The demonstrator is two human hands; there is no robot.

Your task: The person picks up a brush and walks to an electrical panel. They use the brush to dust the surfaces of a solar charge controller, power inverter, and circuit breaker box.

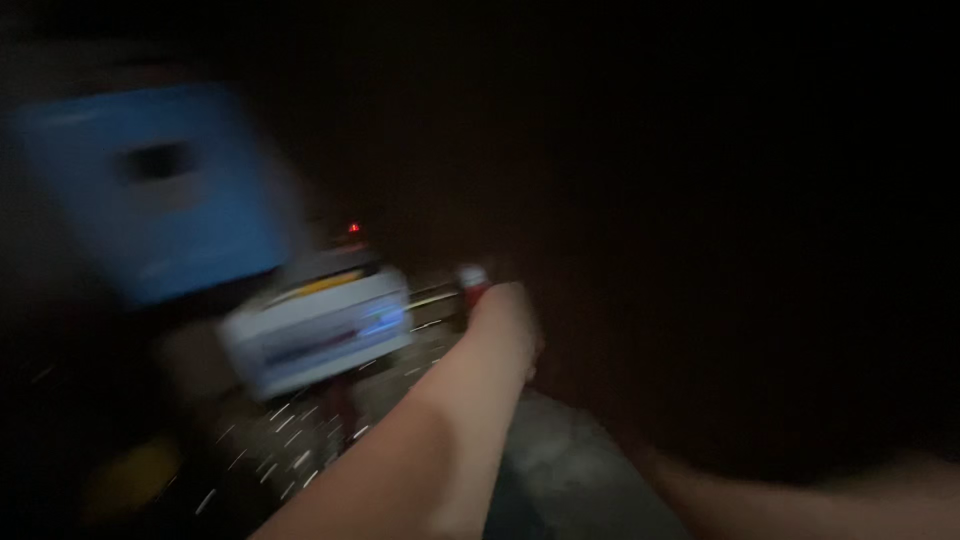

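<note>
Darkness and blur hide most of the scene. One hand (505,318), reaching in from the bottom centre, is on a small red and white object (472,281), but whether its grip pinches it cannot be told. Which hand it is cannot be told either. Just left sits a white box (315,335), with a blue box (155,190) above it.

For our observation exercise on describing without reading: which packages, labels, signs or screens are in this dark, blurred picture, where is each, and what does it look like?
Blue panel: upper left, a tilted blue rectangle with a dark patch near its top; sign or screen, too blurred to tell.
White box: centre left, below the panel, a white oblong with a yellow strip on top and a blue glow at its right end.
Red-and-white item: small, just beyond the left hand; a package or bottle, unclear.
</note>
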